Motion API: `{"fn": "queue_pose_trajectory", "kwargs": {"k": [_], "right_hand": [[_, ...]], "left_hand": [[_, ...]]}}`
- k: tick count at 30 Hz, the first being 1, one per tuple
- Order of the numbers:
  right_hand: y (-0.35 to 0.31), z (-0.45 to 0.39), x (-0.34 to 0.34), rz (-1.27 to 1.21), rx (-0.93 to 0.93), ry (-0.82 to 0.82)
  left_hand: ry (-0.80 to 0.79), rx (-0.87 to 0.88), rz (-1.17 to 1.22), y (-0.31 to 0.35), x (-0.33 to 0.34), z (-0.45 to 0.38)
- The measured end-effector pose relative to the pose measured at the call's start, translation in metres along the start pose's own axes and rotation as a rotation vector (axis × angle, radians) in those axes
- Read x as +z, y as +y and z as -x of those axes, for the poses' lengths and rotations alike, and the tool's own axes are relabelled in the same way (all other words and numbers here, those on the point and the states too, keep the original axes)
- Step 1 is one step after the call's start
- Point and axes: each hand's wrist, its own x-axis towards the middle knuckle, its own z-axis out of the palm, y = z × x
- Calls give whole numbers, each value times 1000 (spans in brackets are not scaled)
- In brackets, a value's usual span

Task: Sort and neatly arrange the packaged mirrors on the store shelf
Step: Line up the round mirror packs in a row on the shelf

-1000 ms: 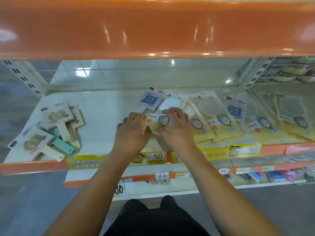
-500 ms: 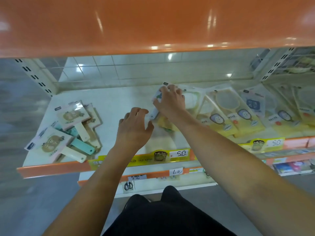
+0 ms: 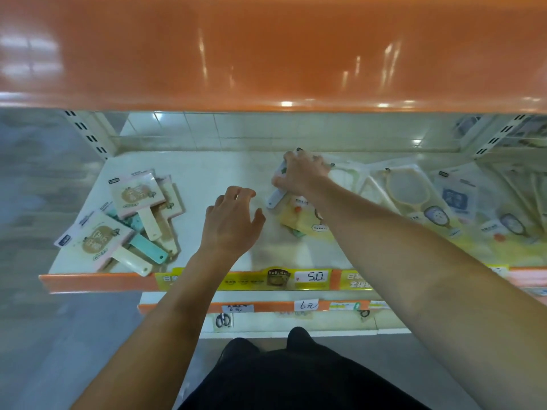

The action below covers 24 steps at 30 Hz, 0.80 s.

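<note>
- The right hand [image 3: 302,176] has moved from the front yellow packs to the rear, gripping a white-handled packaged mirror [image 3: 275,198] at frame centre, probably to re-sort it.
- The left hand [image 3: 232,220] hovers, fingers loosely spread, holding nothing.
- The square mirrors [image 3: 127,214] lie piled at left on the shelf [image 3: 213,170].

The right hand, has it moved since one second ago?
Yes. The right hand went from near the orange shelf edge toward the back, onto the white-handled packaged mirror.

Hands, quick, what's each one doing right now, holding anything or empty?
Left hand: open, fingers loosely spread above the white shelf, holding nothing.
Right hand: grips the white-handled packaged square mirror at the back of the shelf.
</note>
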Motion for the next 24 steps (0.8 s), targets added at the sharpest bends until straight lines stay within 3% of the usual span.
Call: {"fn": "queue_pose_trajectory", "kwargs": {"k": [12, 24], "right_hand": [[27, 32, -18, -166, -218, 156], [106, 130, -19, -253, -280, 208]], "left_hand": [[52, -19, 25, 26, 3, -7], [69, 123, -1, 72, 32, 33]]}}
